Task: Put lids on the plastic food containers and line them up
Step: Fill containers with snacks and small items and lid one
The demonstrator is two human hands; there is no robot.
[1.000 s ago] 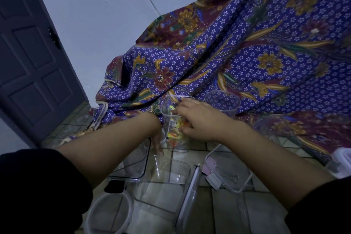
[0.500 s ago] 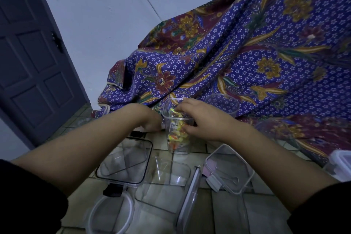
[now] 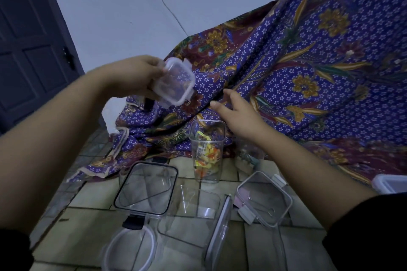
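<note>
Floor, nearest: a round lid [image 3: 130,248], a black-rimmed square lid [image 3: 146,188] and a clip-lock lid [image 3: 264,198] lie among clear containers.
Tall container [image 3: 207,152]: upright, uncovered, colourful pieces inside.
Right hand [image 3: 237,114]: above the container, fingers spread, holding nothing.
Left hand [image 3: 136,77]: raised, gripping a small square lid [image 3: 175,82].
Behind: batik cloth [image 3: 308,72].

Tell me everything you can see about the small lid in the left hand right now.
The small lid is clear plastic, roughly square with rounded corners and a raised rim, with flip-out locking tabs on at least two sides. The left hand holds it in the air by one edge, tilted, above and left of the open tall container of colourful items. It touches nothing else; the patterned cloth shows through it. It looks slightly motion-blurred.
</note>
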